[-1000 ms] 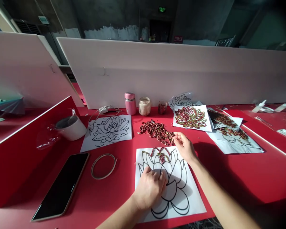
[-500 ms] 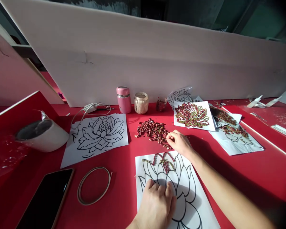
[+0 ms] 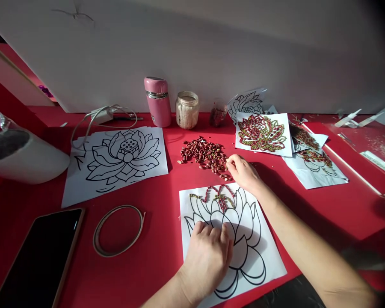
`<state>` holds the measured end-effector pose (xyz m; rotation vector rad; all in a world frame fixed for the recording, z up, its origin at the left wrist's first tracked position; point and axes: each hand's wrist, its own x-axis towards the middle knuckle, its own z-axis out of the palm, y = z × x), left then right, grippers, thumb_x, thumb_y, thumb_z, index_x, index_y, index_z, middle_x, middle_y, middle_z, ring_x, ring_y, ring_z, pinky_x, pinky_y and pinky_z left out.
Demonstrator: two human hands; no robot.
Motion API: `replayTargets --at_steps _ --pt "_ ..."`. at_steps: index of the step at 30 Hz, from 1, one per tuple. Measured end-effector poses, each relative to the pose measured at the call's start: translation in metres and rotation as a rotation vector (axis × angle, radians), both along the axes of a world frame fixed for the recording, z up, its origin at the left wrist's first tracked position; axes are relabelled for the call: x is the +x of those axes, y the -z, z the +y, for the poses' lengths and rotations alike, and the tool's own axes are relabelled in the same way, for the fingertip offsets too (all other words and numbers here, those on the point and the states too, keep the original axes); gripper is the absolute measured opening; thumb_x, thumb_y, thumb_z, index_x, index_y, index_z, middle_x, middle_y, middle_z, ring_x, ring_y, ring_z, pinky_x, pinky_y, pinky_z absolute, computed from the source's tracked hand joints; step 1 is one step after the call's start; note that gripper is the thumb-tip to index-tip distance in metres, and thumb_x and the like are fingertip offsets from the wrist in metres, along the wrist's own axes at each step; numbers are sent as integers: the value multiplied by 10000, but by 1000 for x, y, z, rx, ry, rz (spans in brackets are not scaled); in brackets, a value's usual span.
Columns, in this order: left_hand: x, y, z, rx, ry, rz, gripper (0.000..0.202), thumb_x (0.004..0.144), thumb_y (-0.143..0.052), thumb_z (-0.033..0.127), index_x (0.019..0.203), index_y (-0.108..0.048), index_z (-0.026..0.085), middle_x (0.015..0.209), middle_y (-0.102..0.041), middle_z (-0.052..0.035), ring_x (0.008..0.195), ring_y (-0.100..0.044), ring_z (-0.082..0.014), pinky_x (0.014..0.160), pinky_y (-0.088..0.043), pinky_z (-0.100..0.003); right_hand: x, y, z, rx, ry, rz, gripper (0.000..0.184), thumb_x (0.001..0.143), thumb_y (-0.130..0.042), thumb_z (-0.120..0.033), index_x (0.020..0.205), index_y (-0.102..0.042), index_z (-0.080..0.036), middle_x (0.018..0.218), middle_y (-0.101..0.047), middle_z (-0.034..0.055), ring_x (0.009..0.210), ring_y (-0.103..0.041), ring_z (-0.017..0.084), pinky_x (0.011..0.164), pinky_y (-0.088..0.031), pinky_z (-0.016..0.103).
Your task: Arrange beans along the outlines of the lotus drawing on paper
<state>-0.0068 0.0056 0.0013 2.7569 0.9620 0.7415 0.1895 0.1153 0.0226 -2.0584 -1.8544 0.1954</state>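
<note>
1. At the back stand a pink vacuum flask (image 3: 158, 107) and a cloudy jar (image 3: 188, 112); a smartphone (image 3: 40, 256) and thin tape roll (image 3: 97, 241) lie left of the lotus sheet (image 3: 271, 265).
2. The left hand (image 3: 208, 252), loosely curled, rests on that sheet, hiding some petals; whether it holds anything cannot be told.
3. The right hand (image 3: 242, 171), fingertips drawn together, meets the bean pile's (image 3: 205, 153) right edge, beyond the sheet; its grip is unclear.
4. Beans are glossy, oval, reddish-brown; red and green grains (image 3: 223, 203) trace upper outlines.
5. Smooth red tabletop (image 3: 157, 265), pale partition (image 3: 195, 51) behind.
</note>
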Motion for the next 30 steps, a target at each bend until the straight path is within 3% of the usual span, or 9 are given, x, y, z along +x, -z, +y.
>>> replayTargets --at_steps 3,7,10,15,21,30 --pt "1 0 1 1 -8 -5 253 807 -445 177 1013 -559 83 588 -533 -18 513 -461 -156 562 -339 -325 1 -6 -10 76 24 52 142 845 -342 -284 801 -452 -206 723 -558 22 641 -505 138 580 -367 253" --pt "1 0 1 -1 -25 -7 266 810 -446 183 1029 -550 72 593 -532 -17 524 -464 -159 551 -324 -322 -6 -13 -39 223 -70 329 119 849 -380 -304 822 -444 -208 768 -566 19 630 -509 113 586 -401 238" --pt "1 0 1 -5 -31 -8 271 811 -449 184 1036 -545 68 600 -535 -17 544 -475 -167 548 -317 -324 -14 -11 -66 218 -134 427 77 843 -405 -263 826 -457 -208 899 -580 40 726 -539 114 629 -412 245" --pt "0 -3 1 -7 -48 -4 259 810 -454 182 1017 -556 65 618 -554 -28 589 -495 -181 559 -317 -328 -22 -1 -92 175 -172 404 52 827 -434 -233 821 -476 -203 961 -539 63 931 -525 162 732 -424 293" --pt "-1 -5 2 -20 -66 -5 257 815 -449 189 1013 -560 67 621 -563 -30 604 -492 -180 567 -315 -332 -27 4 -95 183 -198 359 40 816 -449 -225 822 -481 -201 979 -511 70 985 -506 179 842 -420 347" --pt "-3 -4 3 -35 -105 32 265 819 -444 208 1017 -563 78 613 -564 -35 612 -497 -175 566 -310 -321 -42 1 -82 117 -222 270 78 814 -438 -242 791 -508 -215 1005 -500 83 1060 -466 213 868 -418 384"
